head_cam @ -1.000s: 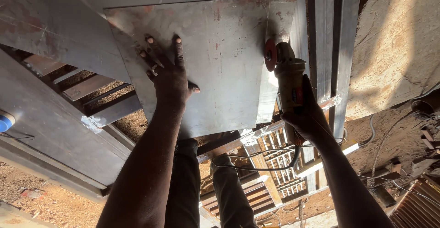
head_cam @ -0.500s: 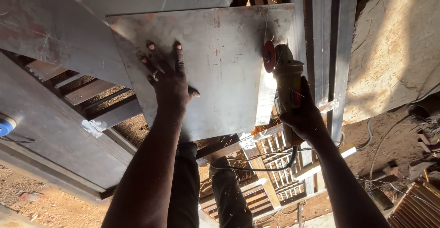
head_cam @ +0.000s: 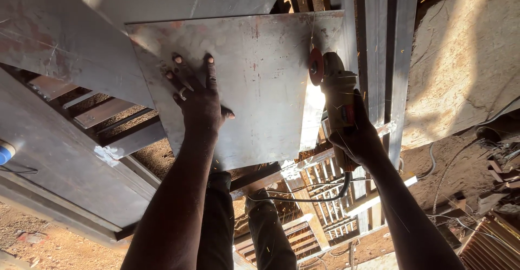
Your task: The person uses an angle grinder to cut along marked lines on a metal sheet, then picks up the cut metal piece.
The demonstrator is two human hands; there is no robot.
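The left hand (head_cam: 199,99) lies flat with fingers spread, palm pressed on the steel sheet (head_cam: 254,80) at the centre of the frame. The right hand (head_cam: 358,137), at centre right, is wrapped closed around the body of an angle grinder (head_cam: 337,99), whose red disc (head_cam: 316,66) meets the sheet near its right edge; a few sparks show beside it. A black cable (head_cam: 303,197) hangs from the grinder's rear. The sheet appears stiff, flat and fairly heavy for its size, likely with sharp edges and a smooth face that could slide under light pressure; a flat palm away from the cut line is judged the soundest hold. Its surface is dull grey with rust-coloured patches and scratches, brightly lit along the lower right edge. It rests on larger grey steel panels (head_cam: 59,156) and upright steel sections (head_cam: 387,47). A welded grille frame (head_cam: 330,205) lies on the dirt floor (head_cam: 43,243) below.
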